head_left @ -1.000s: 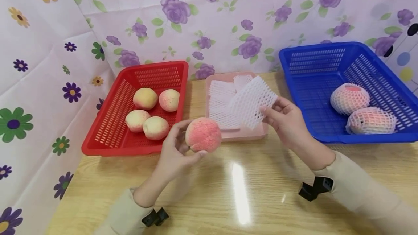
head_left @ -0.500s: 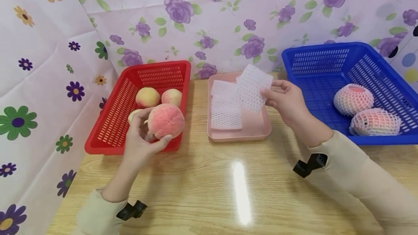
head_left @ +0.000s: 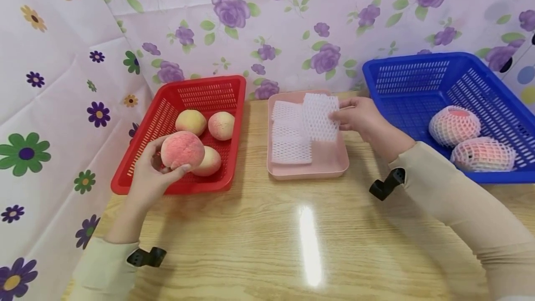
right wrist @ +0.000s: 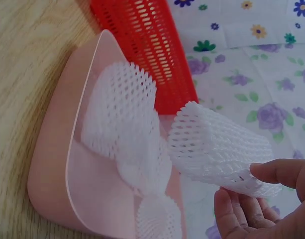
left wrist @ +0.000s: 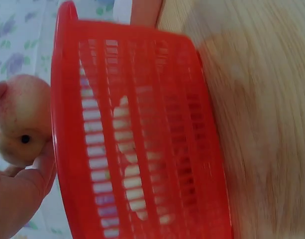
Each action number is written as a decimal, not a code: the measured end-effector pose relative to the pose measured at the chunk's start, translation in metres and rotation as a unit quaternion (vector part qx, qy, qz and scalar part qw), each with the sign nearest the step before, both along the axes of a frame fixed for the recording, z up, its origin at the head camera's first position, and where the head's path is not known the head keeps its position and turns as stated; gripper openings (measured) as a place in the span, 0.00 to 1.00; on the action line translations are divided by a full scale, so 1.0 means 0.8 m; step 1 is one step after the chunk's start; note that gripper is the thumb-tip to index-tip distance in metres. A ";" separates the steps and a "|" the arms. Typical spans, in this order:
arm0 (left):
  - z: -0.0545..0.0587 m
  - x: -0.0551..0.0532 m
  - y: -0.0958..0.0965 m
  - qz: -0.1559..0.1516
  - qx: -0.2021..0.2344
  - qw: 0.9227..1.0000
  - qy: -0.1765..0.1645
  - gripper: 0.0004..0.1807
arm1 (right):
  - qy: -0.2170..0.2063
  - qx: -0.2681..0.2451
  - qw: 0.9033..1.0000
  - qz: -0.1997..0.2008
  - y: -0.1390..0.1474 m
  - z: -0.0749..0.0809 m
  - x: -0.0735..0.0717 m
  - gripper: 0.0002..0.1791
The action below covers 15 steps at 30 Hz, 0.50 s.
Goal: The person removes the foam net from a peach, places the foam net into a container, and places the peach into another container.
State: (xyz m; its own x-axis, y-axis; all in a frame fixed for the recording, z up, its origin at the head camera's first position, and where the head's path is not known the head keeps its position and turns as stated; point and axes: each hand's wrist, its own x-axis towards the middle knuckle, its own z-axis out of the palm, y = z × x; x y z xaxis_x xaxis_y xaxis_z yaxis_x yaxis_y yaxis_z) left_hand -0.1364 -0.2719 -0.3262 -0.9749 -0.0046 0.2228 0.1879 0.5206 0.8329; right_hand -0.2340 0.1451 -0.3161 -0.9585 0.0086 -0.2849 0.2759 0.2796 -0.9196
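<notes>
My left hand (head_left: 148, 178) grips a pink peach (head_left: 182, 150) over the front of the red basket (head_left: 234, 171). Seen from the left wrist, the peach (left wrist: 24, 112) shows a small dark hole in its paler underside, just beyond the basket's rim. Several more peaches lie in that basket, a yellowish one (head_left: 190, 122) at the back among them. With thumb and fingers my right hand (head_left: 363, 117) pinches a white foam net sleeve (head_left: 321, 117) above the pink tray (head_left: 330, 164). More foam net sleeves (right wrist: 120, 109) lie in the tray.
To the right stands a blue basket (head_left: 401, 101) with two net-wrapped peaches (head_left: 454, 126) inside. Tray and baskets stand on a wooden table (head_left: 251, 240), with a floral cloth (head_left: 288, 41) hanging behind them and another at the left.
My left hand has carried the peach leftward from in front of the tray to over the red basket. My right hand has lowered the foam net sleeve slightly, and it hangs straighter over the tray.
</notes>
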 end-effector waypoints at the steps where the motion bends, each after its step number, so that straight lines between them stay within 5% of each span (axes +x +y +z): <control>1: 0.000 -0.001 -0.005 0.001 -0.015 1.000 -0.006 0.39 | -0.003 0.007 1.000 0.000 0.001 -0.001 -0.003 0.25; 7: 0.000 -0.002 -0.036 -0.017 -0.099 0.994 -0.037 0.40 | -0.014 0.041 0.999 -0.005 0.007 -0.012 -0.020 0.22; 15: -0.006 -0.016 -0.068 -0.023 -0.149 0.988 -0.041 0.38 | -0.018 0.049 0.999 -0.018 0.013 -0.018 -0.032 0.20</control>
State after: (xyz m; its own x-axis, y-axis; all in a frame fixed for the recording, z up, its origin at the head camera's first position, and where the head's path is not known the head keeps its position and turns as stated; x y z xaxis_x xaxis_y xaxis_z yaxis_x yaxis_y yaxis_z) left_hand -0.1489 -0.3264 -0.3309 -0.9874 0.0933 0.1277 0.1546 0.7381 0.6567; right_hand -0.2599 0.1559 -0.3302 -0.9466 0.0712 -0.3145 0.3186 0.3566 -0.8783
